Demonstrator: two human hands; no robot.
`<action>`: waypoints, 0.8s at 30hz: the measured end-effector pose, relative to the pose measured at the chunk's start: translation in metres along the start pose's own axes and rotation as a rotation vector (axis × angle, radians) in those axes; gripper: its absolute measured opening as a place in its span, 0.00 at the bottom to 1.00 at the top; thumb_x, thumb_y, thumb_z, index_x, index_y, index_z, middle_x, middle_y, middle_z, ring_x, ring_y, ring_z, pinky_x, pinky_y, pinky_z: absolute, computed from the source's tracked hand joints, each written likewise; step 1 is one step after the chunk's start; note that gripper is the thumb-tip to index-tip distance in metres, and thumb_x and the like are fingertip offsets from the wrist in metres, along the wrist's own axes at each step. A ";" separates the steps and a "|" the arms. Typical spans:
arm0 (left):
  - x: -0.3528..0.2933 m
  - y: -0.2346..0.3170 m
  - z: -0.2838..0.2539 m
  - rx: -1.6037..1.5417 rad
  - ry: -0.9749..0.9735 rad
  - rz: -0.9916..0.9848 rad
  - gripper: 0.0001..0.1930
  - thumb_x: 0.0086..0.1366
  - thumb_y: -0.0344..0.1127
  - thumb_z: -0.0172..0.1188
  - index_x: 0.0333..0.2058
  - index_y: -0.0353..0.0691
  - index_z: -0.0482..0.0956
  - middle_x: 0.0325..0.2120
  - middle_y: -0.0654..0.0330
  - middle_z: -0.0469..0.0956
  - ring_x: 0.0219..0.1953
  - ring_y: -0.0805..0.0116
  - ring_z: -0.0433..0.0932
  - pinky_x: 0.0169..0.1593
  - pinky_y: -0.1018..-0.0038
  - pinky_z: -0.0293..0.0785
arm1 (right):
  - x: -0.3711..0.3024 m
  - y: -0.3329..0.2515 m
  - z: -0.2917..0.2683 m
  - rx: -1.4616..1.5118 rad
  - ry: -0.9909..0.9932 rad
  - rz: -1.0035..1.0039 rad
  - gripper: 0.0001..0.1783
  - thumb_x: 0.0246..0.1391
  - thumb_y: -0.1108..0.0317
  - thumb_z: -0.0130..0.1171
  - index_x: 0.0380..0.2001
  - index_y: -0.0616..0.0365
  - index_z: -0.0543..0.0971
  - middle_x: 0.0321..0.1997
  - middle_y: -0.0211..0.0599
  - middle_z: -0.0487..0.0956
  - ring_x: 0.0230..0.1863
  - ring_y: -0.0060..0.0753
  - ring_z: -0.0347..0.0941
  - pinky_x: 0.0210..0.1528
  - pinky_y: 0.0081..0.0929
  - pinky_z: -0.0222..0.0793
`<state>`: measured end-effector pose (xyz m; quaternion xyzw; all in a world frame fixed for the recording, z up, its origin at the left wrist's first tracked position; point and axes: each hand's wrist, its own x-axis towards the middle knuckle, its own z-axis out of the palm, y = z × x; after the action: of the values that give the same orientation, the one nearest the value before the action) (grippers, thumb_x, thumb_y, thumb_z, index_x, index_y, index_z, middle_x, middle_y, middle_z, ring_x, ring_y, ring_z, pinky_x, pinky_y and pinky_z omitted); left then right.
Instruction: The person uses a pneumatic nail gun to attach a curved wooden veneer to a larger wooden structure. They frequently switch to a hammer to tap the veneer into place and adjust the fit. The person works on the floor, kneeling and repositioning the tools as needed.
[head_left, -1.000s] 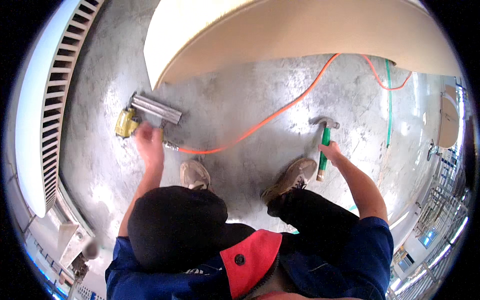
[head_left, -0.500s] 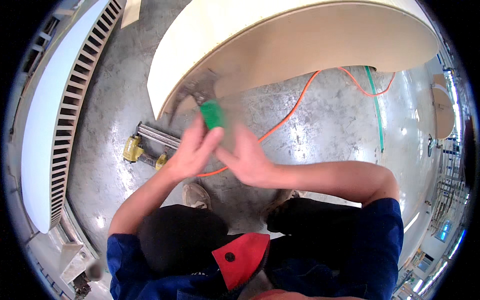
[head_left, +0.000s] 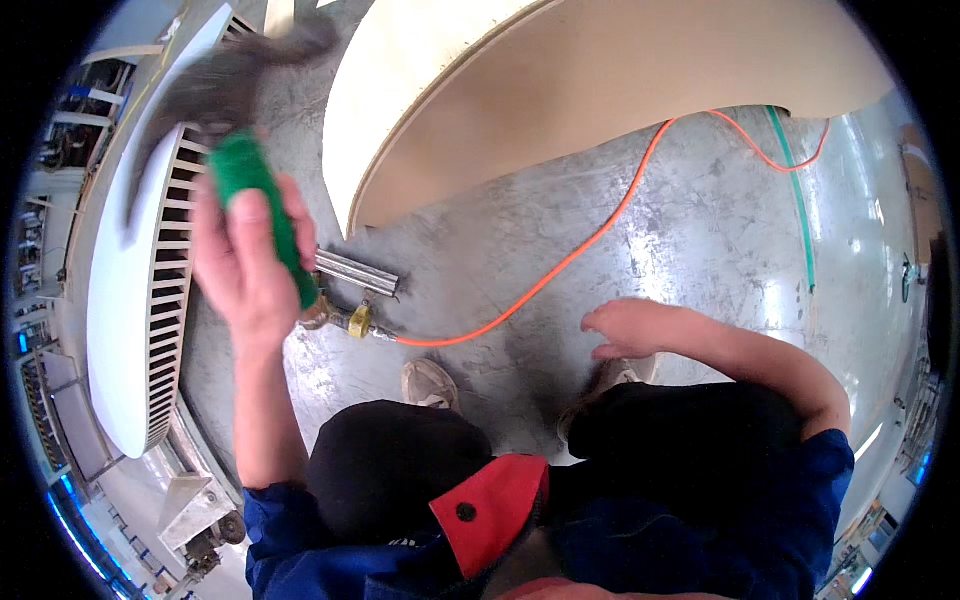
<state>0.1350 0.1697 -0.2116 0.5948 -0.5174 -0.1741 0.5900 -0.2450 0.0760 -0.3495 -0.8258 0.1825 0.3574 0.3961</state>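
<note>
My left hand point(head_left: 245, 250) is closed around the green grip of a hammer point(head_left: 262, 195), raised over the left side. The hammer's dark head is smeared by motion, and its curved shape looks like a claw. My right hand point(head_left: 630, 328) holds nothing, its thumb and fingers apart, above the floor near my right shoe. A nail gun point(head_left: 355, 272) with a silver magazine lies on the floor beyond my left wrist, partly hidden by the hand and grip. Ahead stands a large curved wooden panel piece point(head_left: 480, 130) with a pale top.
An orange air hose point(head_left: 560, 268) runs from the nail gun across the floor towards the panel piece. At the left is a long white curved piece point(head_left: 125, 330) with a slatted wooden edge. Green tape point(head_left: 800, 215) marks the floor at right. A metal bracket point(head_left: 190, 510) sits lower left.
My left hand has swung the hammer left, away from the curved panel piece. My right hand has come away from the left one and moved right. The view has shifted slightly.
</note>
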 end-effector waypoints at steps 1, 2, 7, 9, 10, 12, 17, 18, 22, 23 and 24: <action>0.009 0.010 0.001 -0.044 -0.002 0.077 0.22 0.79 0.46 0.44 0.58 0.31 0.65 0.27 0.58 0.75 0.18 0.76 0.71 0.20 0.81 0.66 | -0.001 0.004 0.009 0.177 0.060 -0.067 0.27 0.59 0.52 0.63 0.53 0.62 0.76 0.49 0.52 0.82 0.50 0.56 0.79 0.53 0.47 0.75; 0.018 0.021 -0.002 -0.070 -0.003 0.156 0.24 0.79 0.48 0.42 0.58 0.31 0.65 0.27 0.58 0.75 0.18 0.76 0.71 0.20 0.81 0.67 | 0.001 0.002 0.007 0.196 0.045 -0.075 0.27 0.60 0.52 0.62 0.53 0.61 0.76 0.49 0.52 0.82 0.51 0.55 0.79 0.54 0.46 0.75; 0.026 0.034 0.026 -0.121 0.122 0.132 0.25 0.79 0.49 0.40 0.54 0.28 0.66 0.22 0.60 0.73 0.17 0.75 0.71 0.20 0.79 0.67 | 0.001 0.006 0.003 0.071 0.134 -0.058 0.25 0.61 0.53 0.60 0.54 0.61 0.76 0.48 0.50 0.83 0.52 0.53 0.79 0.56 0.44 0.73; 0.025 0.021 0.037 0.246 -0.053 -0.117 0.18 0.78 0.45 0.45 0.45 0.33 0.71 0.16 0.65 0.71 0.15 0.77 0.70 0.18 0.78 0.66 | 0.005 0.002 -0.002 0.126 0.134 -0.080 0.26 0.60 0.53 0.60 0.53 0.61 0.77 0.47 0.52 0.83 0.51 0.55 0.79 0.55 0.45 0.74; 0.028 0.022 0.045 0.235 -0.225 -0.257 0.15 0.77 0.44 0.49 0.41 0.36 0.71 0.18 0.66 0.72 0.15 0.79 0.70 0.17 0.79 0.64 | 0.007 -0.001 -0.005 0.151 0.128 -0.089 0.26 0.60 0.53 0.61 0.53 0.62 0.77 0.47 0.53 0.83 0.51 0.56 0.79 0.55 0.46 0.74; 0.051 0.030 0.040 0.239 -0.269 -0.250 0.15 0.78 0.44 0.49 0.41 0.36 0.71 0.19 0.66 0.72 0.15 0.81 0.69 0.18 0.81 0.63 | 0.001 -0.001 -0.005 0.170 0.093 -0.045 0.25 0.61 0.54 0.60 0.54 0.61 0.77 0.47 0.50 0.84 0.52 0.55 0.78 0.55 0.44 0.74; 0.041 0.032 0.055 -0.231 0.039 0.012 0.18 0.79 0.45 0.42 0.49 0.33 0.69 0.20 0.65 0.71 0.15 0.78 0.69 0.17 0.80 0.65 | 0.000 -0.002 -0.006 0.190 0.052 -0.036 0.25 0.61 0.53 0.59 0.53 0.62 0.77 0.46 0.50 0.84 0.52 0.54 0.79 0.56 0.44 0.73; 0.040 0.026 0.052 -0.019 -0.073 0.011 0.18 0.79 0.46 0.45 0.47 0.34 0.70 0.19 0.66 0.71 0.15 0.78 0.68 0.17 0.79 0.64 | 0.003 -0.005 -0.008 0.180 0.049 -0.055 0.25 0.61 0.53 0.59 0.53 0.62 0.77 0.46 0.50 0.84 0.51 0.55 0.79 0.56 0.44 0.73; 0.067 0.053 0.051 0.272 -0.273 -0.197 0.18 0.78 0.46 0.47 0.45 0.35 0.73 0.19 0.67 0.70 0.15 0.81 0.68 0.18 0.81 0.63 | 0.004 0.002 0.001 0.167 0.068 -0.036 0.26 0.61 0.53 0.59 0.53 0.63 0.77 0.45 0.51 0.84 0.50 0.55 0.79 0.55 0.45 0.74; 0.069 0.060 0.051 0.134 -0.173 -0.143 0.18 0.78 0.46 0.47 0.46 0.34 0.73 0.19 0.67 0.70 0.15 0.80 0.67 0.18 0.81 0.63 | 0.004 0.003 0.003 0.170 0.068 -0.046 0.26 0.61 0.53 0.59 0.53 0.63 0.77 0.44 0.51 0.84 0.50 0.55 0.79 0.55 0.45 0.74; 0.067 0.065 0.052 -0.005 -0.074 -0.089 0.19 0.78 0.47 0.47 0.46 0.33 0.73 0.19 0.66 0.70 0.15 0.80 0.67 0.18 0.82 0.63 | 0.004 0.003 0.005 0.174 0.070 -0.055 0.26 0.61 0.53 0.59 0.53 0.63 0.77 0.44 0.50 0.84 0.50 0.55 0.79 0.54 0.45 0.74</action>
<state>0.0931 0.1023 -0.1396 0.6089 -0.5113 -0.2234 0.5639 -0.2462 0.0779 -0.3561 -0.8050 0.2037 0.3003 0.4693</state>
